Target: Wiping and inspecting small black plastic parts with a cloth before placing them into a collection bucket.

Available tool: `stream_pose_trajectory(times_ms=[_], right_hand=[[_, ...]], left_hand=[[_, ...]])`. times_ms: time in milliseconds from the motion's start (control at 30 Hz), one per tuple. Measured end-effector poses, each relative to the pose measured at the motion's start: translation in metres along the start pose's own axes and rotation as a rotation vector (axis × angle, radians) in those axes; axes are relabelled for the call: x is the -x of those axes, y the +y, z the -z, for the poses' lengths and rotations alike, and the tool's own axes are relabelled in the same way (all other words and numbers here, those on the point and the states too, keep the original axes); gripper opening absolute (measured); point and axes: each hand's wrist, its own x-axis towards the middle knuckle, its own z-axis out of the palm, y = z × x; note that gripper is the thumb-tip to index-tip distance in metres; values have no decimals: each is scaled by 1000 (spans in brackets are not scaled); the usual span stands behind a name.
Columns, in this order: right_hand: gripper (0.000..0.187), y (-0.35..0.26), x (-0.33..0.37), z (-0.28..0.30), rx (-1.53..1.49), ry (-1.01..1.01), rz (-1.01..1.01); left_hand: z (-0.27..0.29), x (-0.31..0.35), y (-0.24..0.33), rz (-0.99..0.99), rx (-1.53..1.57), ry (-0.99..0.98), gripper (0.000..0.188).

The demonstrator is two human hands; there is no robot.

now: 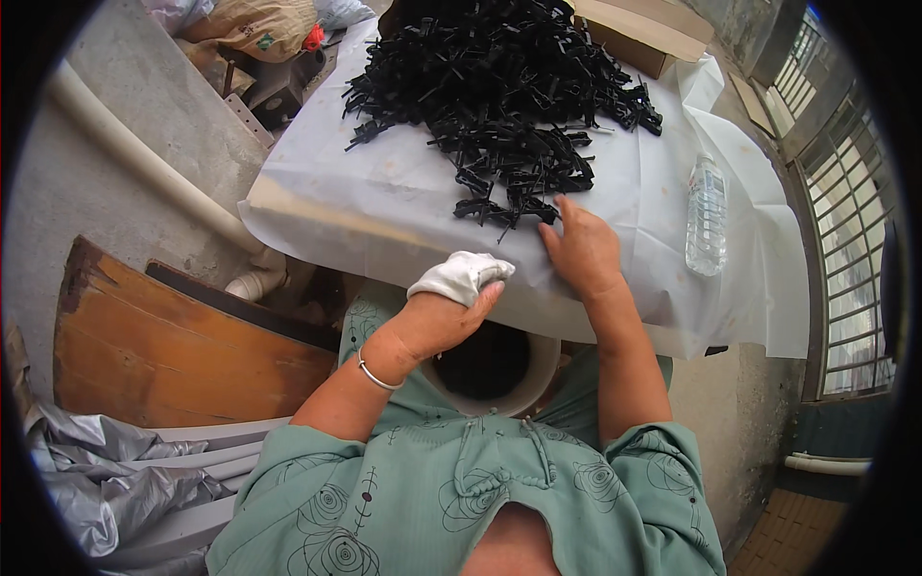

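Observation:
My left hand (434, 322) is closed above the bucket, in front of the table's near edge. A white cloth (459, 276) covers its fingers, and the thumb presses against the cloth; whether anything else is inside is hidden. My right hand (588, 248) reaches over the near part of the table, thumb and index finger apart. Its fingertips touch the closest of the small black plastic parts (519, 204). These thin-pronged parts spread toward me from a large tangled heap (490, 77) at the back of the table.
A white sheet (336, 192) covers the table. On the right lies a clear plastic bottle (707, 216); a cardboard box (643, 34) stands behind the heap. Between my knees is a pale bucket (545, 370) with a dark inside. A wooden board (173, 346) and a pipe (154, 168) are at left.

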Motion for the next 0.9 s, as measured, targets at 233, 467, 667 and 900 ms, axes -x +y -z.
stream_pose_trajectory(times_ms=[233,467,667,900], right_hand=[[18,11,20,49,-375,-122,-128],[16,1,36,48,-798,-603,123],[18,-15,40,41,-899,-486,26],[22,-35,55,30,-879,-99,384]], left_hand=[[8,-1,-6,386,604,168,20],[20,-18,7,401,874,-201,28],[12,-11,10,426,934,-230,27],[-12,-3,9,390,953,120,31]])
